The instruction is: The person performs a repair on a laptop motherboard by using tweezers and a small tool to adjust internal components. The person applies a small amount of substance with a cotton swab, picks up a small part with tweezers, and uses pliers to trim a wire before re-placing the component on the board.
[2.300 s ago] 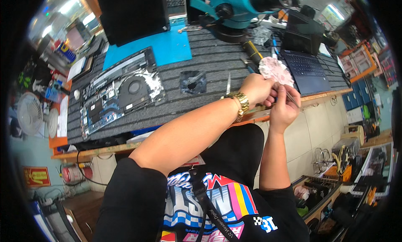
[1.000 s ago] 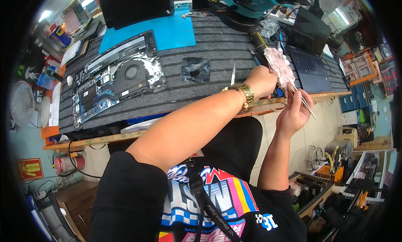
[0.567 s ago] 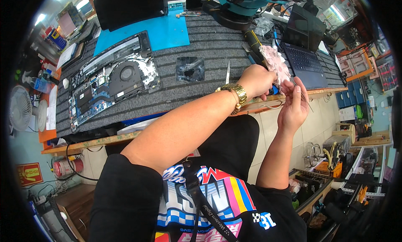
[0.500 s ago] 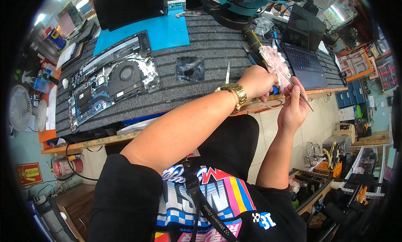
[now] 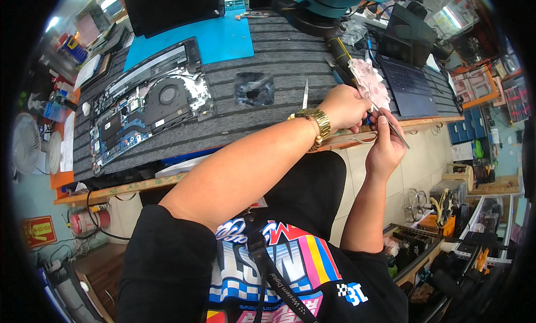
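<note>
Right hand [image 5: 385, 149] right of frame centre, grip narrow around slim metal tweezers [image 5: 403, 140], left hand [image 5: 345, 106] just beside, grip curled, contents hidden, crumpled pink wad [image 5: 371, 84] at upper right, opened laptop base [image 5: 151, 105] on desk [image 5: 125, 187] at left

One pair of tweezers [image 5: 401, 137], one microscope [image 5: 326, 5]

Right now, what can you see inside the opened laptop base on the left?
A round dark fan and parts of a blue circuit board. Whatever lies beneath the fan is covered, so I cannot see it.
</note>
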Available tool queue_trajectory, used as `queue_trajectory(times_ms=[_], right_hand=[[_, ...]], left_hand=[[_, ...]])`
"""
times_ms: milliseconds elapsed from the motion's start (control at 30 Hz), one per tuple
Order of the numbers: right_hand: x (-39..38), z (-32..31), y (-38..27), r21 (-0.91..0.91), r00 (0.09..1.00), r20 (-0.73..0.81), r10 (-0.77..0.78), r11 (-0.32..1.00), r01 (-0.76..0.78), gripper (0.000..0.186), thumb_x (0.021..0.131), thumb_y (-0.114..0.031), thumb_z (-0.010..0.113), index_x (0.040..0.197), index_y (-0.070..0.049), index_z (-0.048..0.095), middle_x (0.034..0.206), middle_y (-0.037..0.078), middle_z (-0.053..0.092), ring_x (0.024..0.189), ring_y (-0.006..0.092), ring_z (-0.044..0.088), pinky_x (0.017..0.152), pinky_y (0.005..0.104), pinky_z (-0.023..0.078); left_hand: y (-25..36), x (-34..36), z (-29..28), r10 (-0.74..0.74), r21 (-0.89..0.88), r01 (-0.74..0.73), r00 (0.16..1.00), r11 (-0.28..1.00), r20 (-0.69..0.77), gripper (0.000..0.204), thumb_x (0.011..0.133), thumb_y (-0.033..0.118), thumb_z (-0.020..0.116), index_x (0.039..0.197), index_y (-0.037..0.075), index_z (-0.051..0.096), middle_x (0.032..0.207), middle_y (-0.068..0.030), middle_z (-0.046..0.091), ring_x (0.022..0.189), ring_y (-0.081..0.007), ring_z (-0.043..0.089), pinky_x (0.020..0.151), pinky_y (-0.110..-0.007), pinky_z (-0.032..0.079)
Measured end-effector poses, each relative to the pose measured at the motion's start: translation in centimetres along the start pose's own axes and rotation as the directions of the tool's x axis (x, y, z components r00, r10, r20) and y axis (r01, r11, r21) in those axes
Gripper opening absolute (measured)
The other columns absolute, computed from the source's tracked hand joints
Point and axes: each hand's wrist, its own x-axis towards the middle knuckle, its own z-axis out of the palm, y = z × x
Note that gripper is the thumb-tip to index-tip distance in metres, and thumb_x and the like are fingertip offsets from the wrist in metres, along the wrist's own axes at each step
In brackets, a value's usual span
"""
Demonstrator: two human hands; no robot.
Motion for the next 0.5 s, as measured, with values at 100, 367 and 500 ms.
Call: queue_trajectory(times_ms=[100,367,500], right_hand=[[-0.2,0.3,0.6,0.098,1.0,-0.001,0.014,0.995,-0.014,0.028,0.109,-0.005,0.069,0.131,0.011,0.072,0.117,0.018,0.079,0.102,0.0202,0.075,0.089,0.0308,0.057],[-0.4,0.6,1.0,0.132,0.998,0.05,-0.023,0.991,0.016,0.032,0.113,-0.01,0.064,0.137,0.011,0.069,0.119,0.018,0.078,0.106,0.0209,0.074,0.09,0.0314,0.057],[-0.4,0.3,1.0,0.17,0.999,0.043,-0.013,0.985,0.006,0.035,0.115,-0.013,0.062,0.14,0.011,0.066,0.121,0.019,0.077,0.109,0.0224,0.074,0.093,0.0336,0.058]], left_hand=[[-0.3,0.3,0.1,0.024,-0.042,-0.025,1.0,0.999,-0.012,0.025,0.106,0.022,0.069,0.096,-0.002,0.07,0.083,-0.007,0.071,0.062,-0.0151,0.067,0.053,-0.034,0.059],[-0.7,0.9,0.9,0.106,0.103,-0.094,0.986,0.99,-0.128,0.031,0.104,0.02,0.065,0.085,-0.004,0.068,0.068,-0.008,0.066,0.053,-0.0186,0.063,0.049,-0.038,0.053],[-0.9,1.2,1.2,0.132,0.126,-0.112,0.977,0.986,-0.165,0.035,0.104,0.022,0.065,0.081,-0.004,0.068,0.065,-0.0097,0.066,0.052,-0.0192,0.063,0.049,-0.039,0.052]])
